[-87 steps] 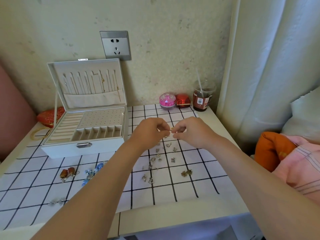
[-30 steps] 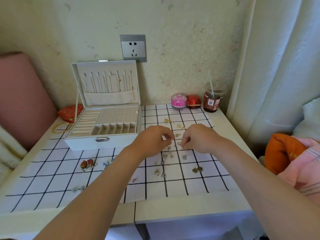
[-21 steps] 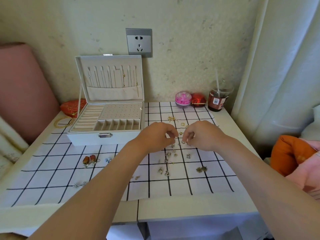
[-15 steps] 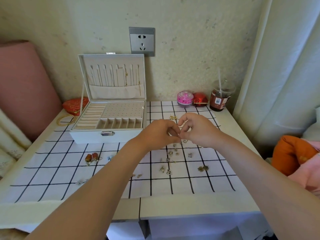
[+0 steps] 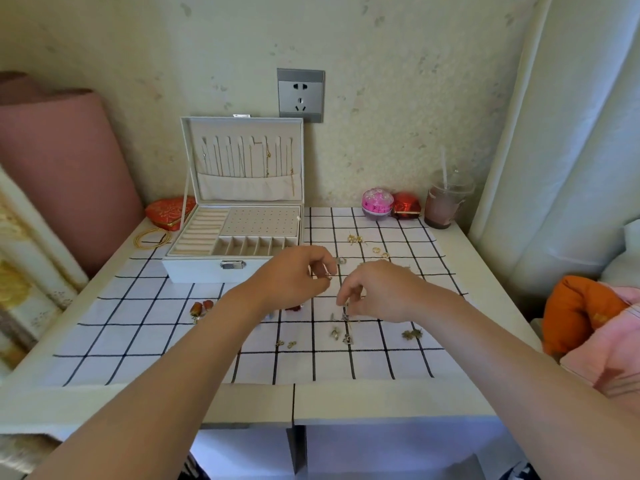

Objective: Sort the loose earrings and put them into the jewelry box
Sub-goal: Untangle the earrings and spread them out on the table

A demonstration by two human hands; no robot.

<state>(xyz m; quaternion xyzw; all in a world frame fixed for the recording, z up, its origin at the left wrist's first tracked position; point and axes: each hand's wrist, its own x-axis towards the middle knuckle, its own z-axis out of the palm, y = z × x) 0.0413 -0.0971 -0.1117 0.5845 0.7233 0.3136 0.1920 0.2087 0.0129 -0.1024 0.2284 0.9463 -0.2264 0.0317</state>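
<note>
Your left hand hovers over the checked cloth, thumb and forefinger pinched on a small gold earring, held off the cloth, likely so a mate can be matched against it (my reading only). Your right hand, at three o'clock of the left, curls its fingers down into the loose earrings scattered toward six o'clock; whether they grip one I cannot tell. The jewelry box stands open at ten o'clock, lid upright, its perforated panel within easy reach for a pair.
</note>
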